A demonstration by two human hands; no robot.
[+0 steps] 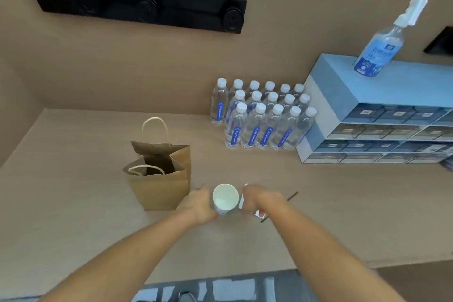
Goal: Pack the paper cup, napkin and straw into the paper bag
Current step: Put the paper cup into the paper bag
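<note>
A white paper cup (225, 197) stands upright on the counter, its mouth open towards me. My left hand (199, 205) wraps around its left side. My right hand (259, 200) is curled just right of the cup, on top of a white and red napkin (260, 214) that it mostly hides. I cannot tell whether the right hand grips the napkin or only rests there. A thin dark straw (293, 196) lies slanted on the counter, passing under my right wrist. The brown paper bag (159, 189) stands open and upright just left of my left hand.
Several small water bottles (259, 117) stand grouped behind the cup to the right. A blue drawer organiser (367, 95) with a spray bottle (382, 44) on top fills the back right. The wall carries a black socket strip (137, 0). The counter's front edge (220, 277) is near me.
</note>
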